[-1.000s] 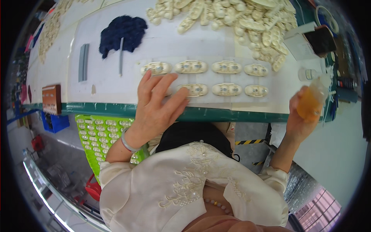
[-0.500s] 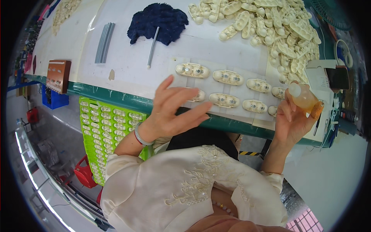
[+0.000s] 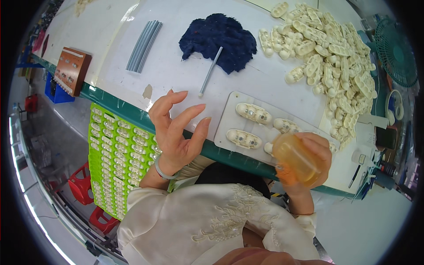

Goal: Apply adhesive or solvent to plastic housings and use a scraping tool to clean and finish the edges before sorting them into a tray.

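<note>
Amber liquid shows in a clear squeeze bottle point(image 3: 295, 158), gripped by right hand point(image 3: 323, 155), fingers wrapped round its far and right sides. Bottle sits over near side of a white plate point(image 3: 225, 123) and hides part of it; nozzle not visible, can't tell if it touches anything. Left hand point(image 3: 174, 140) holds nothing: fingers half curled and spread, thumb apart, over near table edge, just left of plate. On plate, cream oval casings point(image 3: 253, 113) with small silvery discs inside, set in two rows, right-hand ones partly covered by bottle and hand. Large heap of loose cream casings point(image 3: 329, 57) far right on white tabletop point(image 3: 119, 84). Navy fuzzy cloth point(image 3: 210, 37) far middle, single grey rod point(image 3: 211, 73) with pale tip lying partly on it and pointing near-left. Bundle of grey rods point(image 3: 144, 46) farther left, brown block point(image 3: 72, 70) at left table edge. Below edge, left: lime-green tray point(image 3: 94, 174) filled with casings in lines, red stools point(image 3: 80, 185) beside it. Green fan point(image 3: 395, 53) far right, beyond heap.
</note>
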A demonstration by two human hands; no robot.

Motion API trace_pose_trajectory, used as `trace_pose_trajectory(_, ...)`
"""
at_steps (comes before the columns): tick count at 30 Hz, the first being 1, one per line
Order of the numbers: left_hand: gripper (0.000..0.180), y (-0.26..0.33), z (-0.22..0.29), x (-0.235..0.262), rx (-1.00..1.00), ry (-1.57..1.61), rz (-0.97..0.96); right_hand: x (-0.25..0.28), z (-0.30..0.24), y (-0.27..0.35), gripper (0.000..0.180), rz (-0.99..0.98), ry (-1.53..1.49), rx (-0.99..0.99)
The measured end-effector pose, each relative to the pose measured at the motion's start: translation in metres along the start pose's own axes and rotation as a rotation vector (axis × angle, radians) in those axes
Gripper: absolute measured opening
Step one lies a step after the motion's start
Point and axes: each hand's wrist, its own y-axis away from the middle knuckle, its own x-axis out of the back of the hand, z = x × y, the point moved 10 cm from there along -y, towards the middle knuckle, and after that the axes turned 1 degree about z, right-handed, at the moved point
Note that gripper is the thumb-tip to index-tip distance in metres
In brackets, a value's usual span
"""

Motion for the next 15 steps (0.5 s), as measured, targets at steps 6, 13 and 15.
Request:
trace_pose_trajectory(6,0.027,0.001,-0.011,0.001,0.054,0.093,-0.019,-0.02,0.0,-0.003,0.043,-0.063,0.088,0.045)
trace_pose_trajectory(13,0.028,0.001,-0.017,0.003,0.066,0.127,-0.054,-0.022,0.01,0.006,0.046,-0.062,0.111,0.018)
trace_pose_trajectory(15,0.029,0.001,-0.018,0.002,0.067,0.142,-0.059,-0.022,0.011,0.006,0.047,-0.078,0.136,0.019)
